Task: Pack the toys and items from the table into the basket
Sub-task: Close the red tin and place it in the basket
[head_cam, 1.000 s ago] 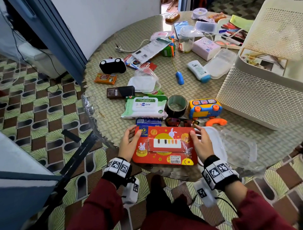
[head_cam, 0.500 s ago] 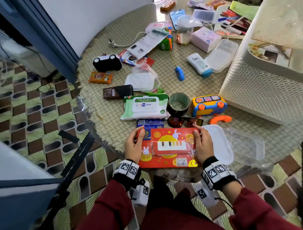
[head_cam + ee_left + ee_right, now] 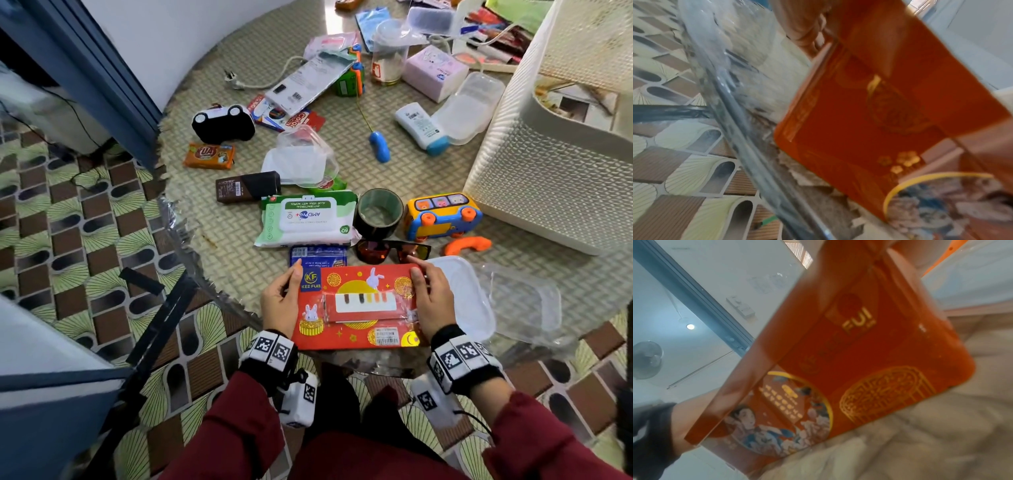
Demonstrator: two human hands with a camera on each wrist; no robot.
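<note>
The flat red cardboard box printed with rabbits and a piano keyboard [image 3: 356, 305] sits at the near edge of the round woven-patterned worktop [image 3: 222, 240], partly overhanging it. The left hand [image 3: 281, 301] grips its left end and the right hand [image 3: 430, 301] its right end, fingers curled under. To lift well, I would raise it level with both hands, since the wrapped piano piece on top could slide, then carry it over the clutter to the white perforated plastic basket [image 3: 548, 171] far right of the box. "KEE FUI" reads on the box. Just beyond it lies a green-and-white wet-wipes pack [image 3: 305, 219], labelled "AMDPro+" and "80" upside down. Farther off, an orange snack packet [image 3: 209, 156] reads roughly "UA".
</note>
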